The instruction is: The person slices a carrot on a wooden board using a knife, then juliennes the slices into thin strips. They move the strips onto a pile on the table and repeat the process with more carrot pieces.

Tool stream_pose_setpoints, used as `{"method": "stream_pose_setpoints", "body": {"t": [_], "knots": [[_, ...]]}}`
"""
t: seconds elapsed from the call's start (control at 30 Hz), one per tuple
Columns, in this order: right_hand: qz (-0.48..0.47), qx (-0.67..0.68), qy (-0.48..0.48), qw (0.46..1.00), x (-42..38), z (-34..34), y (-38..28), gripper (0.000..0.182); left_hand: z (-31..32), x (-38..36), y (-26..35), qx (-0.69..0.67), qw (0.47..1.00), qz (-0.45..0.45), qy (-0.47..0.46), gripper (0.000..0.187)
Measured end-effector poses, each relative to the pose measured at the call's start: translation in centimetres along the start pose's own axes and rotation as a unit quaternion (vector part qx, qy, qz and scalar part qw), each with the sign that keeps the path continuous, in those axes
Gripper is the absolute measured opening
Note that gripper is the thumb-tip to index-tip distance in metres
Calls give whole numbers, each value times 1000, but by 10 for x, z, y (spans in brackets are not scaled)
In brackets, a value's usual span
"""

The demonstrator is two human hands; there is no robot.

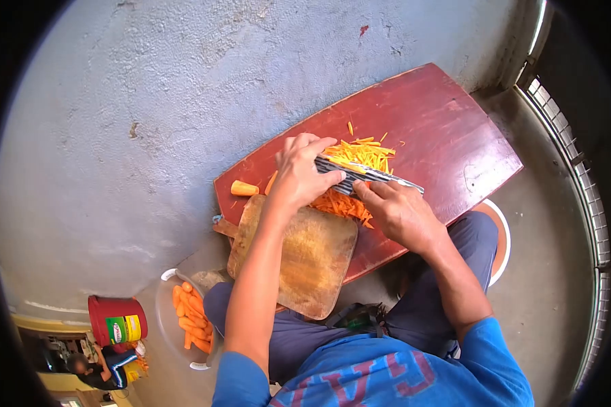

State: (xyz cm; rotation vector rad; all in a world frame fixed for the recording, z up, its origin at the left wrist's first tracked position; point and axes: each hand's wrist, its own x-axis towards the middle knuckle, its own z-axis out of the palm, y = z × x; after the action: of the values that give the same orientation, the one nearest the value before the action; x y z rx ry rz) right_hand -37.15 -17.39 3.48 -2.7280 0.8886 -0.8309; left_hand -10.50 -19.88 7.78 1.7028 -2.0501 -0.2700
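Observation:
A flat grater (372, 178), striped black and silver, leans at a slant over the red tabletop. My left hand (304, 169) is wrapped round its left end, thumb on the near face. Fingers curled, my right hand (402, 211) presses at its near face; orange shows by the fingertips, but I cannot tell what they hold. Yellow-orange strips (366, 152) are heaped beyond the grater. Darker orange carrot shreds (339, 205) lie on its near side. A cut carrot piece (244, 188) rests left of my left hand, with another partly hidden behind that hand.
A worn wooden board (312, 261) overlaps the near edge of the red table (455, 129). A clear basin (172, 325) with peeled carrots (193, 315) stands lower left, by a red bucket (108, 319). Another person (102, 366) sits farther off. The wall (149, 136) borders the table.

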Motion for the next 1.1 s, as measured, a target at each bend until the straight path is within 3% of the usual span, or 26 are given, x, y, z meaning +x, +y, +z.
{"method": "stream_pose_setpoints", "body": {"t": [0.1, 0.23, 0.33, 0.37, 0.47, 0.5, 0.6, 0.63, 0.73, 0.83, 0.87, 0.93, 0.97, 1.1], "knots": [[18, -20, -28, 999, -3, -4, -4, 55, 22, 30, -11, 19, 998, -34, -50, 72], [13, -3, -58, 998, -2, -14, -12, 58, 41, 57, -24, 106, 993, -17, -53, 67], [20, 4, -75, 997, -1, -18, -12, 59, 32, 60, -32, 25, 998, -42, -41, 65], [23, -1, -67, 997, -3, -17, -10, 59, 31, 59, -41, -78, 995, -40, -38, 67], [31, -4, -48, 998, -6, -15, -7, 56, 19, 45, -50, -207, 975, -9, -84, 64], [30, -3, -42, 999, -6, -15, -5, 54, 22, 38, -49, -112, 991, -9, -68, 58], [30, 0, -47, 998, -5, -16, -7, 50, 34, 33, -60, -47, 995, -84, -22, 52], [37, 4, -37, 999, -4, -18, -10, 46, 38, 29, -67, -11, 998, -57, 23, 41], [52, 28, -65, 996, -4, -21, -9, 51, 34, 12, -98, 66, 989, -28, 129, 35], [54, 32, -36, 997, -4, -14, -5, 47, 7, -19, -151, 87, 979, -134, 130, 37], [58, 33, -30, 997, -4, -13, -4, 45, -12, -28, -156, 25, 967, -238, 91, 39], [58, 38, -29, 997, -4, -12, -3, 45, -18, -49, -219, 95, 953, -272, 98, 42], [58, 41, -30, 997, -4, -12, -3, 45, -18, -60, -249, 62, 950, -286, 106, 42], [59, 60, -40, 996, -1, -12, -6, 43, -17, -76, -256, -109, 915, -376, 99, 45]]}}
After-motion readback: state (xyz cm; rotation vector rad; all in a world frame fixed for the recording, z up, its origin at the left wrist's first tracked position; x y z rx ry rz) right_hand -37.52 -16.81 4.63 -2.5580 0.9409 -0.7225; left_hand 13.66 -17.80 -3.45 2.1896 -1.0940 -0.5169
